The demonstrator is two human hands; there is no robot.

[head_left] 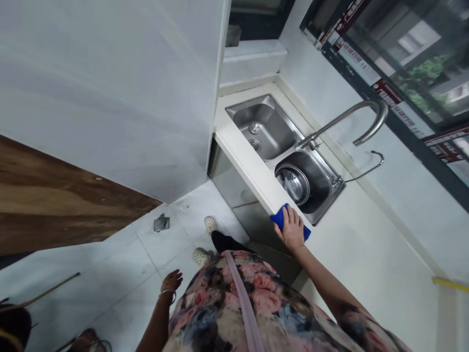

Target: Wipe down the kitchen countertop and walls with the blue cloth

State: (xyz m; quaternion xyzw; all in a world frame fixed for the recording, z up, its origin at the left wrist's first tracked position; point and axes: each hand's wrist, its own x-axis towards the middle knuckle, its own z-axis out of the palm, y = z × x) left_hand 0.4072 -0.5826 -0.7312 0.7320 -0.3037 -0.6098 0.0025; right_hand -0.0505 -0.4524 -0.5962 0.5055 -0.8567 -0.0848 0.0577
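My right hand (292, 231) presses a blue cloth (277, 218) against the front edge of the white countertop (252, 168), just in front of the sink. The cloth pokes out on both sides of my fingers. My left hand (171, 281) hangs low over the floor beside my body, a bracelet on its wrist. Its fingers are loosely stretched and hold nothing. The steel double sink (268, 160) is set into the counter, and a round metal basin (307, 188) with something shiny in it stands in the nearer bowl.
A curved faucet (366, 104) and a thinner spout (366, 172) rise behind the sink. A tall white panel (146, 93) stands to the left. On the tiled floor lies a grey scrap (161, 223). A thin stick (47, 294) and part of another person's foot (86, 341) appear at lower left.
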